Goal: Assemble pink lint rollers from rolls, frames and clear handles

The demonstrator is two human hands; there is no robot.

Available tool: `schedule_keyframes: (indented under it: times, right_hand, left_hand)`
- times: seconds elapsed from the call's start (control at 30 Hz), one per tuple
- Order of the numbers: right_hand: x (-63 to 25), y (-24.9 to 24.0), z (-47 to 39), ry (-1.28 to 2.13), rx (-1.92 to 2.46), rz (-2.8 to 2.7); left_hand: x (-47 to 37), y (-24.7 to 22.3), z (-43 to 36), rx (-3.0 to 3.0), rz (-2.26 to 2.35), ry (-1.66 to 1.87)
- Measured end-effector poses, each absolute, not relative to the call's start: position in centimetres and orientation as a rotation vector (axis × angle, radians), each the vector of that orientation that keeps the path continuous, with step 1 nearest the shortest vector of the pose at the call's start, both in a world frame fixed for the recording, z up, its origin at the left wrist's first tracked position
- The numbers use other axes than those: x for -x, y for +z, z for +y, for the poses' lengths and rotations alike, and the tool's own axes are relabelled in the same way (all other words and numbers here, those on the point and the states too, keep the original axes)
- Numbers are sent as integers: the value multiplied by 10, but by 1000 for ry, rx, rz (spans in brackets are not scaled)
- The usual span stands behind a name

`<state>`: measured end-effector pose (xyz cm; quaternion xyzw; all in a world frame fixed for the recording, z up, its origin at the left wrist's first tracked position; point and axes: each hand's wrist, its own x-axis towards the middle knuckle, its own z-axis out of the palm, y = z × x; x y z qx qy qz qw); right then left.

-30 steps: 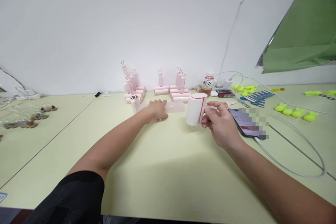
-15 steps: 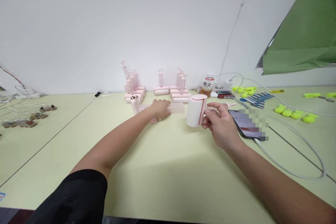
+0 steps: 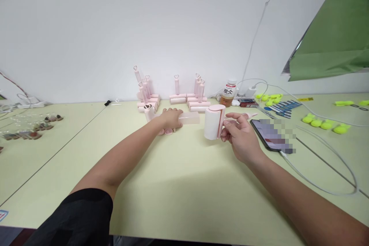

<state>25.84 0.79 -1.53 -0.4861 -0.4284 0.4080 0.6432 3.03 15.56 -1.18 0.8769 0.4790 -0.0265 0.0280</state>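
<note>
A white and pink cylinder (image 3: 212,123) with a brown-red stripe down its side is held upright above the table by my right hand (image 3: 240,134), its fingers closed on the right edge. My left hand (image 3: 172,118) reaches over a translucent pale pink box (image 3: 190,118) lying on the table, and its fingers rest on the box's left part. Small round pink pieces (image 3: 168,131) lie just below that hand. Close to my left wrist stands a pink tube with a heart-shaped top (image 3: 148,112). Whether the left fingers grip anything is hard to see.
Pink boxes (image 3: 198,104) and upright heart-topped tubes line the wall. A labelled bottle (image 3: 228,94) stands behind the cylinder. At right lie a phone (image 3: 271,136) with a cable and yellow-green pieces (image 3: 326,124); small wrapped items (image 3: 34,135) lie at left.
My left hand has moved slightly left, and more of the translucent box shows beside it. My right hand still holds the cylinder, which has shifted slightly left.
</note>
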Motion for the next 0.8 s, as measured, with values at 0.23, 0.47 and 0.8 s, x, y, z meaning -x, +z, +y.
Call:
schedule_keyframes:
  times: [0.23,0.47,0.8]
  right_hand:
    - [-260,-17,8,931,1109,-978]
    - [-255,-20,8,971,1106,-968]
    - [-231,-25,-10,1447,1012,-1103]
  left_hand:
    - [-27,-11,158,-2669,1465,-79]
    - [-44,-2,124,-2533,1269,464]
    - [-49,-36,36,-1647,932,1019]
